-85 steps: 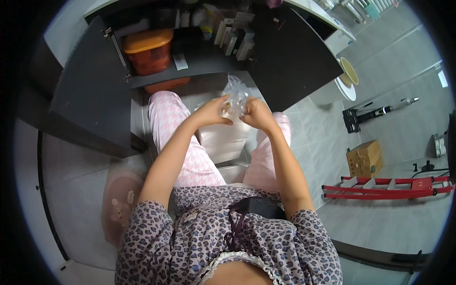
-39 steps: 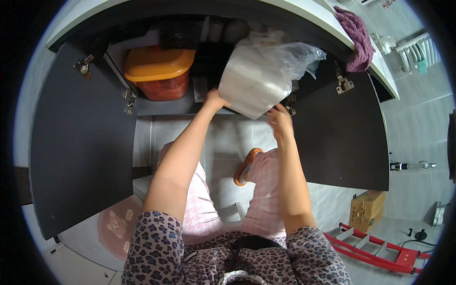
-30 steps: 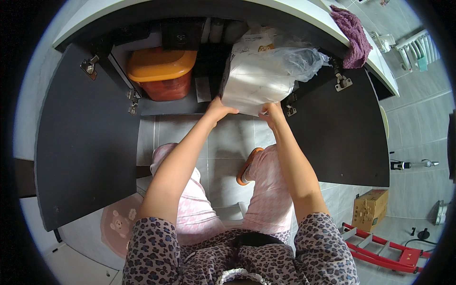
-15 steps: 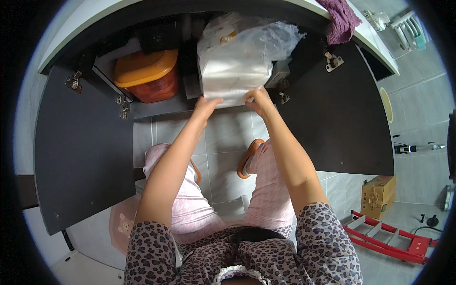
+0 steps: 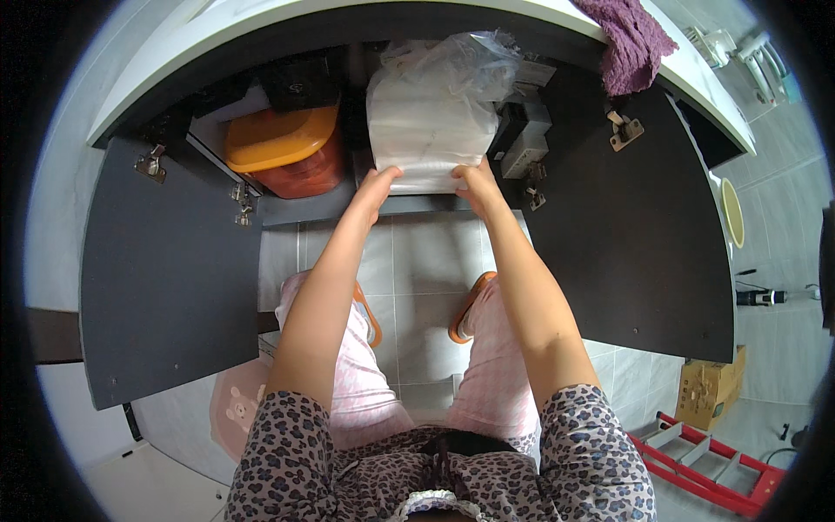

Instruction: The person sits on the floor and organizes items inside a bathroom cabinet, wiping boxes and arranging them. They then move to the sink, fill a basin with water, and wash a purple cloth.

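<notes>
A whitish bundle in loose clear plastic lies in the opening of the dark cabinet, its crumpled plastic end toward the back. My left hand grips its near left corner, thumb on top. At the near right corner my right hand holds it the same way. The fingers beneath the bundle are mostly hidden. Left of the bundle stands an orange-red bin with a yellow-orange lid. To its right are grey and black boxes.
The left cabinet door and right cabinet door stand swung out on either side of my arms. A purple towel hangs over the white counter edge. At lower right are a cardboard box and a red ladder.
The bundle has moved slightly deeper into the cabinet and to the left, both hands still on it. More of the boxes to its right now shows. The whole view has shifted a little.
</notes>
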The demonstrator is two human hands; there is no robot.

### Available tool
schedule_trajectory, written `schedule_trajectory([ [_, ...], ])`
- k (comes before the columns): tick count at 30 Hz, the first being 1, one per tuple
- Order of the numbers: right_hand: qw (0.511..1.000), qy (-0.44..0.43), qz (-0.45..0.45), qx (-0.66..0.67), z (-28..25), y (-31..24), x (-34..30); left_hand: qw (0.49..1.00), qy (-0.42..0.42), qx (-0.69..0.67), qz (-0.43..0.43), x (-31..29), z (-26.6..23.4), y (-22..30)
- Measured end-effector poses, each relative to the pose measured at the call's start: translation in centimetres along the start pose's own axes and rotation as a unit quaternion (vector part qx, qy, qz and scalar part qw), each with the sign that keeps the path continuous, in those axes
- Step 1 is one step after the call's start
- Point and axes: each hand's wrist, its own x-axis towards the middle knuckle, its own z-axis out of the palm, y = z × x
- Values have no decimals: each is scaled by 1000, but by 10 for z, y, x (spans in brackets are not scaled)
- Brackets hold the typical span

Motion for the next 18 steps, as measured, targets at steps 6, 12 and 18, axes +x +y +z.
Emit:
schedule_trajectory([
  [6,887,189,-229,-354,-22,-7,-23,877,267,62,394,-49,-2,31],
  [12,634,39,-648,-420,-5,-88,-92,546,55,374,747,-72,6,89],
  [18,491,146,-663,-547,-7,-132,-25,499,128,457,725,-34,15,116],
])
